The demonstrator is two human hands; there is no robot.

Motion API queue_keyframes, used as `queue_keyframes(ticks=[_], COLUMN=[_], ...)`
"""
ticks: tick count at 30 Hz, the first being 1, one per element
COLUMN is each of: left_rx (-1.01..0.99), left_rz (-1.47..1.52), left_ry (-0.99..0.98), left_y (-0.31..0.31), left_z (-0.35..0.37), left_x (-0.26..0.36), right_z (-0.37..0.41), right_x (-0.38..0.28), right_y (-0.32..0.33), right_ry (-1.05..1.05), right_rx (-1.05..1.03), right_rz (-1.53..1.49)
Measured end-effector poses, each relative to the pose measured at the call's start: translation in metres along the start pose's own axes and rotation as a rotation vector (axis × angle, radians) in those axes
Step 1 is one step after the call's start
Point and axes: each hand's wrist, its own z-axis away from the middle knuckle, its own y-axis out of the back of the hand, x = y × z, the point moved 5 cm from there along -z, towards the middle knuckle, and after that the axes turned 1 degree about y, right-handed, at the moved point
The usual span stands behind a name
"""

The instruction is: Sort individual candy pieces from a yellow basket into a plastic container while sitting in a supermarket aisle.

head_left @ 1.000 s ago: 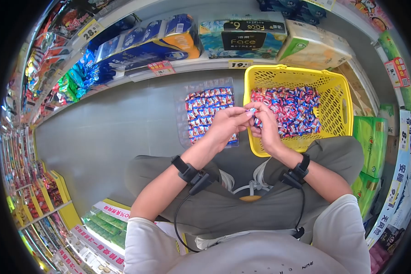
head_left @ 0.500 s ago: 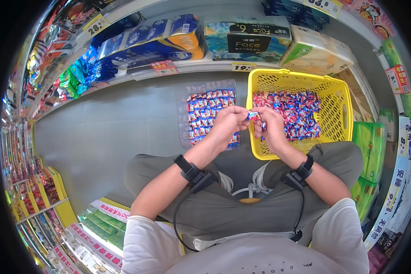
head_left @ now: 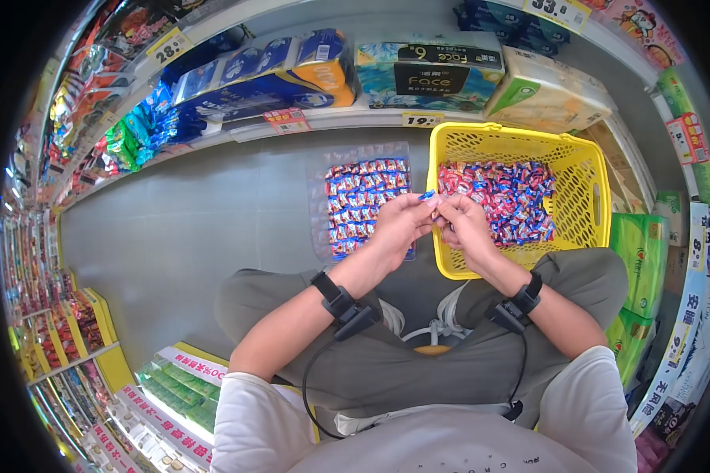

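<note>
A small wrapped candy (head_left: 427, 195) in blue and red is pinched at the fingertips of my left hand (head_left: 401, 219), its blue end poking up. My right hand (head_left: 467, 226) is closed against the same fingertips, gripping the candy too; the fingers cover most of it. Below and to the left lies a clear plastic tray (head_left: 318, 203) with neat rows of matching candies (head_left: 363, 197). To the right stands a yellow basket (head_left: 594, 169), its bottom covered by a loose heap of these candies (head_left: 509, 197). Both hands hover over the basket's left rim and the gap beside the tray.
Crossed legs in grey trousers (head_left: 426, 378) are close under my forearms. A shelf (head_left: 347, 118) with tissue packs (head_left: 430, 75) runs behind the tray and basket. Green packs (head_left: 637, 260) stand to the basket's right. Grey floor (head_left: 181, 213) extends to the left, bordered by snack shelves.
The candy has turned between my fingers: its printed front showed before, and now mainly a blue end shows. My fingertips are closer together. Tray and basket remain in place.
</note>
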Motion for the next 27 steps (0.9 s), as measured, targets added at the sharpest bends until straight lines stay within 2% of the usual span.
queue_keyframes(ticks=[2,7,10,12,14,16,24,27], left_rx=[0.012,0.021,0.004,0.026,0.048,-0.064,0.095,0.154], left_rz=[-0.042,-0.193,-0.151,-0.151,-0.152,-0.114,-0.151,-0.097], left_ry=[-0.041,-0.053,-0.041,-0.028,-0.015,0.061,-0.066,-0.070], left_y=[0.004,0.002,0.001,-0.004,-0.004,-0.002,0.013,0.025], left_z=[-0.002,0.003,0.002,0.006,0.006,0.001,-0.008,-0.017], left_x=[-0.002,0.007,0.007,0.003,-0.003,-0.015,-0.026,-0.030], right_z=[0.002,0.004,-0.002,-0.005,-0.006,-0.006,-0.003,-0.004], right_x=[-0.003,-0.011,-0.005,-0.002,-0.003,-0.002,-0.001,0.006], right_y=[-0.001,-0.003,0.003,0.011,0.011,0.011,0.007,0.010], right_ry=[-0.138,-0.081,-0.102,-0.037,-0.021,-0.009,-0.078,-0.123], right_rx=[-0.025,0.009,0.013,0.126,0.144,0.160,0.123,0.141], right_rz=[0.008,0.100,0.043,-0.060,-0.078,-0.095,0.003,-0.073])
